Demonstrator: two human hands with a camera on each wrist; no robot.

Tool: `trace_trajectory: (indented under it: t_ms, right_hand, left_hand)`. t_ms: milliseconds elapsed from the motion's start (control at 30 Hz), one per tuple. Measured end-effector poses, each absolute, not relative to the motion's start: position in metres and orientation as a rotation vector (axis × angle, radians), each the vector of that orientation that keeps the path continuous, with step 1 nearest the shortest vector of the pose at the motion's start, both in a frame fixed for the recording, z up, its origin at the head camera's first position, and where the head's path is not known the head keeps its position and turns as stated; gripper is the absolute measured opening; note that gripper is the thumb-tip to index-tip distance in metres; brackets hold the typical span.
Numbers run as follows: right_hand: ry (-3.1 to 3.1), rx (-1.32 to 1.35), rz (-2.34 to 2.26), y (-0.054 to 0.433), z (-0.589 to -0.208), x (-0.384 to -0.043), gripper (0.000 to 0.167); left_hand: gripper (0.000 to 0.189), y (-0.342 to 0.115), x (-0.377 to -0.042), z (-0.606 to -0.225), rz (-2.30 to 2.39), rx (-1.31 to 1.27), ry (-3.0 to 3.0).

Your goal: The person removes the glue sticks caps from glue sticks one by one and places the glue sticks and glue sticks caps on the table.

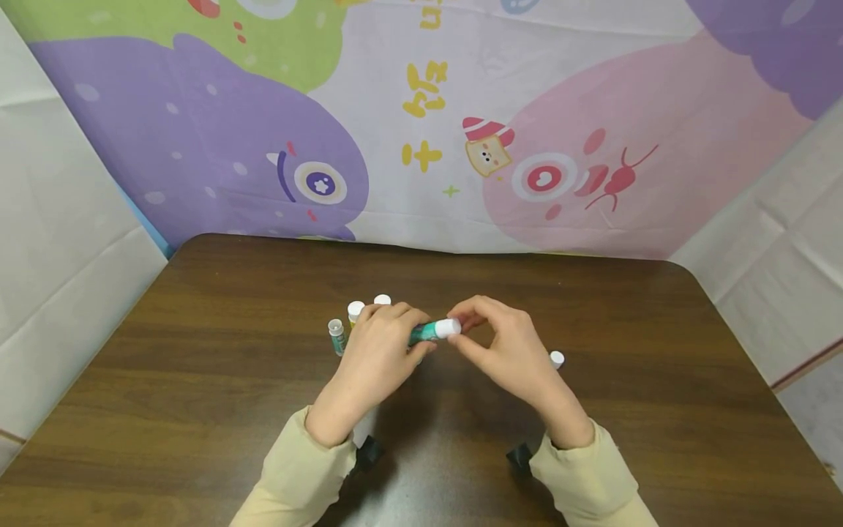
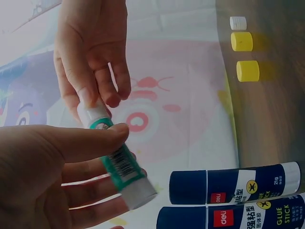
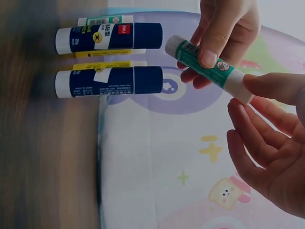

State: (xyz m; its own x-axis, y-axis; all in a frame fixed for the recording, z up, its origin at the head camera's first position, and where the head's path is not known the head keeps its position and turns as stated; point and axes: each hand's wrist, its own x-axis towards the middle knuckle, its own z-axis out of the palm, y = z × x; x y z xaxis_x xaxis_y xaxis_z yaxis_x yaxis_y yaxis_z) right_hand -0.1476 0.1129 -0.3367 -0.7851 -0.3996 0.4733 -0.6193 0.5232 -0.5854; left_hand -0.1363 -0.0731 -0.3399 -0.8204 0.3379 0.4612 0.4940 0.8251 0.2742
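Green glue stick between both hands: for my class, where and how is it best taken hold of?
Probably round the barrel of the green glue stick, from the person's left, where the left hand has it. The barrel is round and slim, suiting a pinch across its width; the right hand pinches the raised white end, so the left seems the better side.

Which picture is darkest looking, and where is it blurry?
Head view: brightest, with a shadow on the table near the left hand; left wrist view: dim, but lettering on the lower blue stick reads clearly; right wrist view: dim too, table smeared at the left, green stick sharper. Darkest wrist view: too close to call.
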Motion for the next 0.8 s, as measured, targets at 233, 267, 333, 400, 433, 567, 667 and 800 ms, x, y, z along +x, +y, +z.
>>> trace_trajectory:
  t_ms: [233,267,333,400,433,567,667,800]
  right_hand:
    - [-2.484,0.833,1.192,0.1135,-0.3345,-0.148,0.024]
    - [-2.486,0.836,1.196,0.1136,-0.3343,-0.1482,0.024]
    - [-2.496,0.832,1.209,0.1134,-0.3338,-0.1482,0.024]
    - [-2.512,0.825,1.227,0.1133,-0.3333,-0.1477,0.024]
    - [-2.524,0.816,1.237,0.1133,-0.3332,-0.1474,0.024]
    - [-2.577,0.77,1.287,0.1133,-0.3331,-0.1464,0.025]
    - [-2.598,0.748,1.301,0.1131,-0.3332,-0.1461,0.023]
    - [-2.601,0.743,1.294,0.1131,-0.3334,-0.1463,0.017]
  left_hand:
    - [0.021,-0.0726,-0.1362,-0.3384,-0.54,-0.592,-2.553]
    - [0.021,-0.0726,-0.136,-0.338,-0.539,-0.591,-2.544]
    - [0.022,-0.0727,-0.1356,-0.3373,-0.536,-0.592,-2.528]
    - [0.022,-0.0726,-0.1347,-0.3362,-0.537,-0.593,-2.51]
    - [0.022,-0.0725,-0.1343,-0.3357,-0.535,-0.592,-2.503]
    - [0.021,-0.072,-0.1318,-0.333,-0.533,-0.591,-2.48]
    - [0.021,-0.0715,-0.1304,-0.3319,-0.532,-0.594,-2.469]
    - [0.022,-0.0709,-0.1295,-0.3314,-0.531,-0.597,-2.456]
